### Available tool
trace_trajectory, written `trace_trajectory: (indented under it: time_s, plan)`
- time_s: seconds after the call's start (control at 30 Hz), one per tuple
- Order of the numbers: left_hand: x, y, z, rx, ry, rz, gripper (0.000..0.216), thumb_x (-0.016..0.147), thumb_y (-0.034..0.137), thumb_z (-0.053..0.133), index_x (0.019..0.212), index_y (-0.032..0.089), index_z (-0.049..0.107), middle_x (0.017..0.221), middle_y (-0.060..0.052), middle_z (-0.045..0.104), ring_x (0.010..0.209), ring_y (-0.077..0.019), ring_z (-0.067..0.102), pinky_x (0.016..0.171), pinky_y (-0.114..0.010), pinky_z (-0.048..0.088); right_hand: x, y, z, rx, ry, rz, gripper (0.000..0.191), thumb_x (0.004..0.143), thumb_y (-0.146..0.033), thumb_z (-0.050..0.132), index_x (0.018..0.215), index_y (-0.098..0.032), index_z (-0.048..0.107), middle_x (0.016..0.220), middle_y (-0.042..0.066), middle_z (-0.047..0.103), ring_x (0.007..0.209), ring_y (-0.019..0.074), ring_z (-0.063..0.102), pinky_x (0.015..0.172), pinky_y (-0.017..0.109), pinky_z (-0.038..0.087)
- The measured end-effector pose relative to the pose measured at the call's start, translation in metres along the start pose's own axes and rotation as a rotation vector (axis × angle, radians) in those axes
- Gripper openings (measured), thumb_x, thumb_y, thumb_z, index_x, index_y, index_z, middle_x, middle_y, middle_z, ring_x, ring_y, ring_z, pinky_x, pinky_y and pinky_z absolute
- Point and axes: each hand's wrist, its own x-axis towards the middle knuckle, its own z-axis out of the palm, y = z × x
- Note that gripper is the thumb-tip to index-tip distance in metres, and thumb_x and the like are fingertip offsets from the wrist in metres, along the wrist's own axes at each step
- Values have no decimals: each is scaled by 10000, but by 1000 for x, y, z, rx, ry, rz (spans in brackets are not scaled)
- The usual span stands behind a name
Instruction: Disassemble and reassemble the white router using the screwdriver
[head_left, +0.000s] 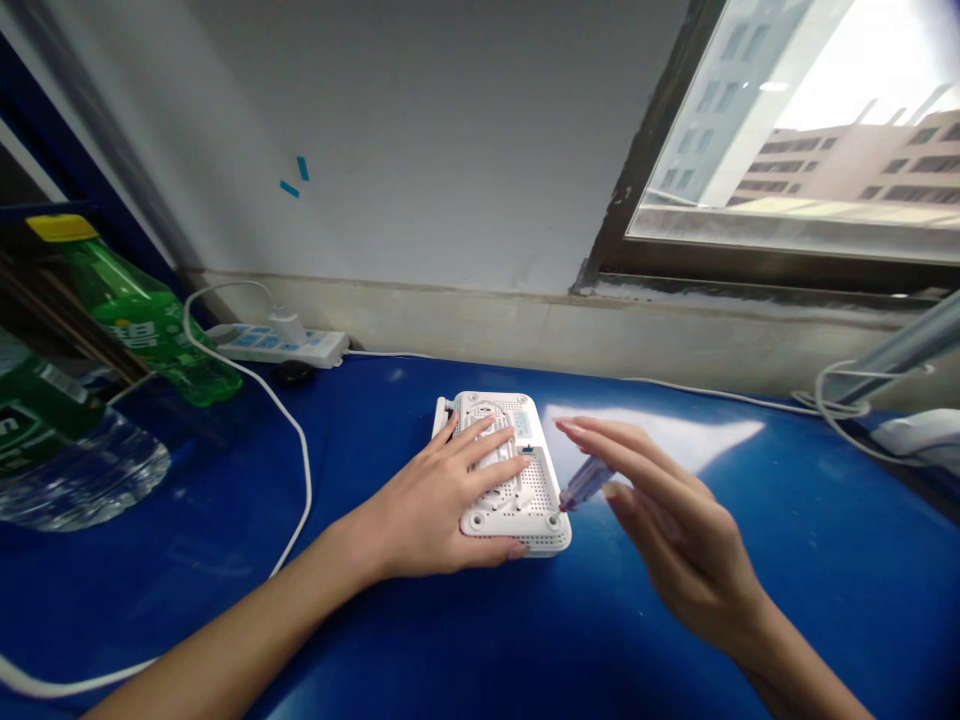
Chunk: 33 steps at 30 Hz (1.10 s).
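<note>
A white router (538,492) lies underside up on the blue table, with vent holes, a label and round corner recesses showing. My left hand (450,490) rests across its left side, fingers spread flat over it and thumb along the near edge. To the right, my right hand (675,520) holds what looks like a small screwdriver (589,482) with a translucent purple body, between thumb and fingers. The tool slants down to the left. Its reddish tip is at the router's near right corner, beside a round recess; I cannot tell whether it sits in it.
At the left stand a green bottle (161,325) with a yellow cap and a large clear bottle (82,460). Behind them a white power strip (322,348) has a charger (286,325) plugged in. A white cable (304,450) runs along the table. Wall and window rise behind.
</note>
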Motion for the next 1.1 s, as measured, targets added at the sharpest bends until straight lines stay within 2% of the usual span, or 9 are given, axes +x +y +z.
trace_trajectory:
  time_s: [0.07,0.17,0.27,0.33,0.43,0.5,0.7,0.93,1.1]
  plan:
    - [0,0,0,1,-3,-2,842,882,721,612,1584,313,390,1691,-85,269,1575,-366,168,1260,-641,87,1,-2,1,55,-31,4,463,1013,-100,488,1408,-312,601,1299,100,678,1228,286,617,946,471,569]
    - [0,0,1,-5,-6,3,840,892,717,601,1593,318,368,1694,-85,261,1577,-363,162,1260,-638,94,4,-3,1,82,17,-30,413,957,-62,599,1264,-323,690,1053,65,736,1034,259,673,806,417,589]
    - [0,0,1,-12,-2,9,833,896,708,605,1594,322,366,1693,-84,264,1578,-355,161,1264,-632,78,4,-1,0,14,77,-62,342,896,-79,712,1152,-304,742,880,39,669,849,220,645,685,360,546]
    - [0,0,1,-16,1,9,836,893,710,608,1592,315,373,1690,-92,269,1577,-361,163,1263,-635,65,4,1,0,-23,84,-64,343,924,-109,683,1211,-291,727,917,52,653,878,222,637,702,359,539]
    - [1,-1,1,-15,-4,1,846,882,720,613,1586,306,390,1689,-100,272,1573,-379,163,1257,-647,74,4,1,-1,-23,9,-60,446,1001,-83,503,1393,-259,620,1215,113,677,1168,268,609,930,442,536]
    - [2,-1,1,-14,-12,-4,851,881,724,611,1589,311,382,1693,-90,262,1573,-384,161,1254,-652,91,5,0,-2,16,-11,-77,464,994,-37,479,1386,-246,617,1251,106,692,1232,265,586,978,447,525]
    - [1,-1,0,-7,-21,-3,846,892,727,592,1598,324,358,1698,-73,249,1577,-366,156,1260,-641,85,6,1,-6,-33,79,-143,278,879,-85,748,1122,-219,740,874,44,673,868,208,612,718,346,523]
    - [1,0,1,7,-28,-8,853,891,739,580,1598,316,361,1698,-84,249,1581,-365,134,1262,-639,73,3,1,-1,-18,19,-113,465,982,-11,484,1385,-207,611,1217,117,688,1164,257,585,917,433,521]
    - [1,-1,1,-25,-13,-1,835,894,715,602,1596,330,362,1696,-75,256,1574,-383,156,1258,-651,69,4,3,-2,-46,99,-108,294,895,-50,702,1124,-230,740,856,37,629,844,198,590,687,339,502]
